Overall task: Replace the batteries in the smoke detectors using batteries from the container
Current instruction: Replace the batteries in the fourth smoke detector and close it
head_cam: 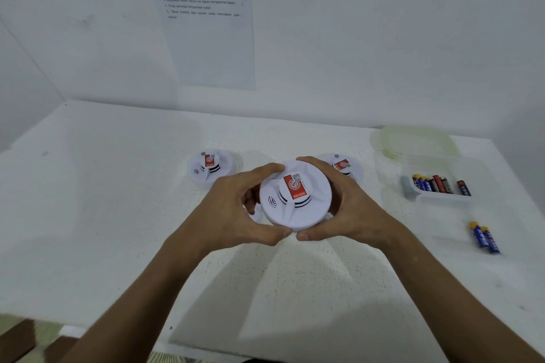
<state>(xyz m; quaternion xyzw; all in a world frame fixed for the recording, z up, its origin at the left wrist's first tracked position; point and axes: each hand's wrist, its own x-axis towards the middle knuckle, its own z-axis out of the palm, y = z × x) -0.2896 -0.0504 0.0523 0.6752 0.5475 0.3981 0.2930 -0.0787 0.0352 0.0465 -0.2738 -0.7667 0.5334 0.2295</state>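
Observation:
Both my hands hold a round white smoke detector with a red label above the middle of the table. My left hand grips its left rim, thumb at the near edge. My right hand grips the right rim the same way. Two more white detectors rest on the table behind: one at the left, another partly hidden by my right hand. A clear plastic container at the right holds several blue and red batteries. Two blue batteries lie loose on the table nearer to me.
The container's translucent lid lies behind it by the wall. A printed instruction sheet is stuck on the white wall. The white table ends at a near edge at the bottom left, with floor below.

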